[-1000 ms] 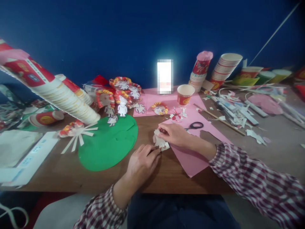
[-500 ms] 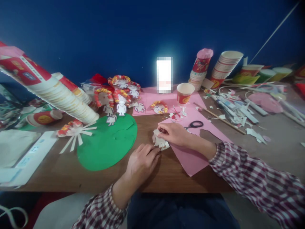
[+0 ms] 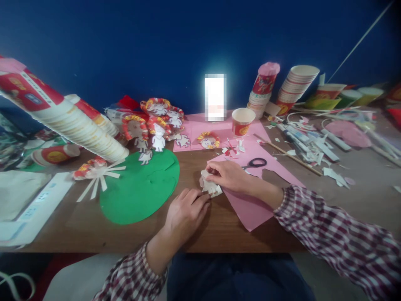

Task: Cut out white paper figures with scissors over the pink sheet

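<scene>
A small whitish paper piece (image 3: 212,189) with an uneven edge lies on the brown tabletop in front of me. My right hand (image 3: 227,174) has its fingers curled in a pinch on the upper part of it. From the lower left, my left hand (image 3: 187,211) presses its closed fingertips at the paper's bottom edge. Just behind my right hand are black-handled scissors (image 3: 257,162), resting on a cut pink paper sheet (image 3: 247,209). That sheet runs beneath my right wrist. What the fingertips cover is hidden.
Left of my hands lies a green paper oval (image 3: 134,196), near a fringed cup (image 3: 94,169). Stacked paper cups (image 3: 84,129) lean at the left. Ring-framed paper figures (image 3: 156,133) stand behind. One paper cup (image 3: 242,125) stands at the back, and a wooden stick (image 3: 291,157) lies right.
Both hands stay almost still on the paper piece. The view has shifted very slightly, so things at the left sit a little further left.
</scene>
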Available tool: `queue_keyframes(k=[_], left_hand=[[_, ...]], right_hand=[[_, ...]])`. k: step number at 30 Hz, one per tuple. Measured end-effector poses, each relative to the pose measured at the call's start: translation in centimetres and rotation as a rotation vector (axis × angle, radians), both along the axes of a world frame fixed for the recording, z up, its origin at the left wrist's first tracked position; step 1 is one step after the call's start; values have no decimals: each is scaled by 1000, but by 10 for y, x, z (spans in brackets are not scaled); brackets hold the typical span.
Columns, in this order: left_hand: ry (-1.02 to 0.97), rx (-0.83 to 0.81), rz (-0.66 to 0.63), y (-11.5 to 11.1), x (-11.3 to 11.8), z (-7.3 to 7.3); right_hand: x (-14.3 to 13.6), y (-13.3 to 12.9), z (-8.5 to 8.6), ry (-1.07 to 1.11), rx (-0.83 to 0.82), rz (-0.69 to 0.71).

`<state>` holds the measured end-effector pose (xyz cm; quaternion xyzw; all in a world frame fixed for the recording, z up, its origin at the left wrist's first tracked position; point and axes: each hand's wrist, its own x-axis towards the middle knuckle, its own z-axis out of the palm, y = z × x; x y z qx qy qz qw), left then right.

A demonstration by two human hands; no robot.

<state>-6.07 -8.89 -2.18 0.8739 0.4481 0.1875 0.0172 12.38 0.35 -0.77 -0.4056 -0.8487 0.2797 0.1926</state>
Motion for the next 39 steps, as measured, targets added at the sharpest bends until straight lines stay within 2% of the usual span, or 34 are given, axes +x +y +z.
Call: queue_keyframes(k=[39], left_hand=[[22, -8, -2, 0, 0, 1]], right_hand=[[-2, -1, 2, -33, 38, 3]])
